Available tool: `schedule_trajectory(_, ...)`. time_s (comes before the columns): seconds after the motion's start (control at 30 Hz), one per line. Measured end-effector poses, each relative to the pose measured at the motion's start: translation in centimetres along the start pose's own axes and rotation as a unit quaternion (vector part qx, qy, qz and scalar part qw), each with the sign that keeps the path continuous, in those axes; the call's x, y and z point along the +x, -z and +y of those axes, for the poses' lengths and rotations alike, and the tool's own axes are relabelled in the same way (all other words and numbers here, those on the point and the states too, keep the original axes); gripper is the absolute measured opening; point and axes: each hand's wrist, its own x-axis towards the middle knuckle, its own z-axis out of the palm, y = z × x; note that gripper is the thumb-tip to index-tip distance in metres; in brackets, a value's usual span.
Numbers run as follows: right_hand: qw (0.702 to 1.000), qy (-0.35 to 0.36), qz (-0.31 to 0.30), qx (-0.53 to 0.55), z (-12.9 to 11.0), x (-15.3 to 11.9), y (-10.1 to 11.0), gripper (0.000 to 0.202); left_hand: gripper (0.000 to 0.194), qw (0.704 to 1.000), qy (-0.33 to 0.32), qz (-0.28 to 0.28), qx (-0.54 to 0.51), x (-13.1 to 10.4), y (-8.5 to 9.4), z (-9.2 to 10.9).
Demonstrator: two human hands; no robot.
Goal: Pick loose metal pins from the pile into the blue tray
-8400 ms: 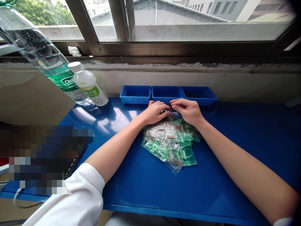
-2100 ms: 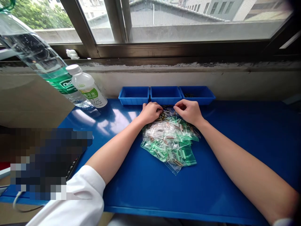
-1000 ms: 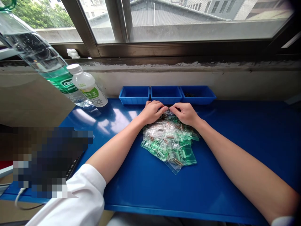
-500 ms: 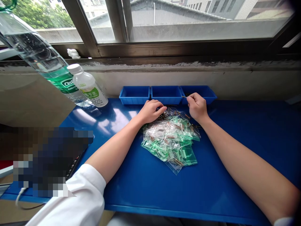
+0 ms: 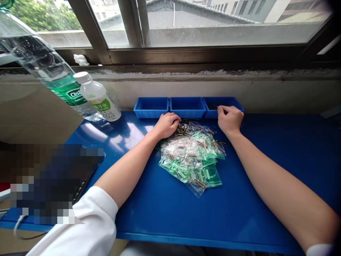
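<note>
My left hand (image 5: 167,125) rests at the left edge of a loose pile of thin brass and dark screw-like pieces (image 5: 182,130). Its fingers are curled with the thumb close under them, and what they may hold is hidden. At the front rim of the right blue bin (image 5: 223,102), my right hand (image 5: 231,119) is closed in a pinch. Whatever is between those fingertips does not show clearly. Several dark thin pieces (image 5: 213,107) lie inside that bin. Clear and green plastic bags (image 5: 193,153) holding small metal parts are heaped between my forearms.
Two more blue bins, the middle one (image 5: 187,113) and the left one (image 5: 151,113), stand in the row along the wall. A small white-capped bottle (image 5: 99,97) and a large water bottle (image 5: 50,64) stand at back left. A blurred dark object (image 5: 55,177) lies at the left edge.
My right hand has moved slightly right, and the thin brass piece that stuck out of its pinch no longer shows. My left hand has shifted slightly left, its fingers more curled.
</note>
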Motion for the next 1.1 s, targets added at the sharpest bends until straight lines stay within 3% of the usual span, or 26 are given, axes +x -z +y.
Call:
schedule_trajectory(0.37, 0.997, 0.024, -0.009, 0.074, -1.6, -0.9, -0.1, 0.022, 0.024, 0.998, 0.02, -0.016, 0.062, 0.1, -0.1, 0.5)
schedule_trajectory(0.57, 0.982, 0.061, -0.123, 0.126, -2.8, -2.0, -0.2, 0.019, 0.025, 0.994, 0.069, 0.001, 0.085, 0.4, -0.5, 1.2)
schedule_trajectory(0.8, 0.953, 0.047, -0.269, 0.133, -3.2, -1.9, -0.3, 0.02, 0.02, 0.996, 0.077, 0.01, 0.049, 0.5, -0.6, 1.2)
schedule_trajectory(1.1, 0.931, 0.043, -0.34, 0.125, -3.4, -1.8, 0.0, 0.02, 0.025, 0.994, 0.036, -0.01, 0.099, 0.6, -1.0, 1.4)
